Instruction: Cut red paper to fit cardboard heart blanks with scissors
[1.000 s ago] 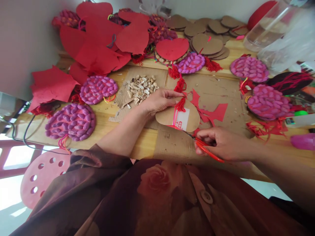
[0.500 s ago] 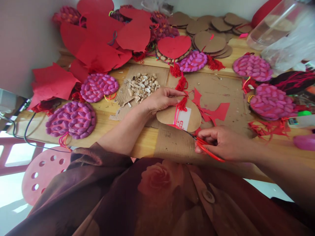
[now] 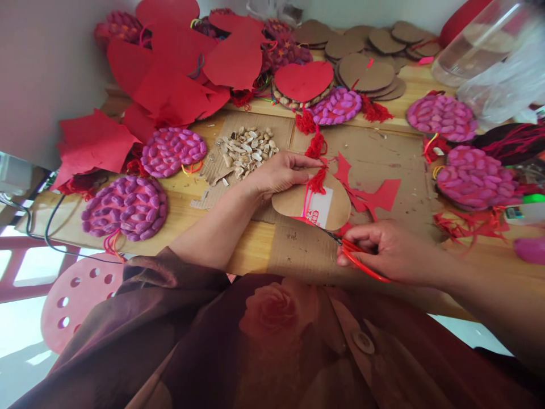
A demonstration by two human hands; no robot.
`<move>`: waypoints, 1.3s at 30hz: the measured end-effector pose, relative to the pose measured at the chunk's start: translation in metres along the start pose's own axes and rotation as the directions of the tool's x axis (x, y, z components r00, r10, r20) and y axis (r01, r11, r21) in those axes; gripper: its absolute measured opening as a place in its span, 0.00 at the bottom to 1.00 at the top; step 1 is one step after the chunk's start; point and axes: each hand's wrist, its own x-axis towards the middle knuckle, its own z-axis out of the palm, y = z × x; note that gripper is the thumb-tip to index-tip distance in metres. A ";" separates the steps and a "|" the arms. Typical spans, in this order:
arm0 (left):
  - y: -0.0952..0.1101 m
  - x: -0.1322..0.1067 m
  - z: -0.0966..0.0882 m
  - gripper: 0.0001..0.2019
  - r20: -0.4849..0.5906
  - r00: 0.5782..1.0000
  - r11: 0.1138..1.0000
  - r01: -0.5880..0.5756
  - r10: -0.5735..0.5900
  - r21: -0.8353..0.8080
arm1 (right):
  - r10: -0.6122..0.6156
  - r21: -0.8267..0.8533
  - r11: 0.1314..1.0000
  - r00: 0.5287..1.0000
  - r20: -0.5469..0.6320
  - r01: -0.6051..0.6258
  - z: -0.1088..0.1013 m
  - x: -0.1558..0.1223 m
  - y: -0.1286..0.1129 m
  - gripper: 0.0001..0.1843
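Across the bottom of the frame spreads a loose garment (image 3: 204, 352), dark plum near the middle, brown toward the lower left and reddish brown toward the lower right. A large, dusky pink rose print (image 3: 272, 309) sits at lower centre, with a round, brownish button (image 3: 363, 342) to its right. The wide brown sleeve (image 3: 157, 270) at left bunches in folds above the bare left hand (image 3: 279, 170).

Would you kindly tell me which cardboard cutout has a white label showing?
The cardboard cutout between the left hand and red scissors bears the white label; none shows on the stacked cutouts at the back.
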 end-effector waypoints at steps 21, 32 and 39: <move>-0.002 -0.001 0.003 0.14 0.001 1.000 1.000 0.007 -0.007 -0.003 | -0.001 -0.093 0.996 1.000 -0.016 0.000 0.001 0.000 0.001 0.18; -0.002 -0.002 0.003 0.15 0.014 1.000 0.999 0.018 -0.017 -0.027 | -0.041 -0.101 0.994 0.998 -0.039 0.037 0.002 -0.001 -0.001 0.18; -0.001 -0.001 0.003 0.14 0.014 1.000 0.999 0.021 -0.021 -0.026 | -0.073 -0.138 0.988 0.996 -0.044 0.066 0.001 -0.002 -0.002 0.17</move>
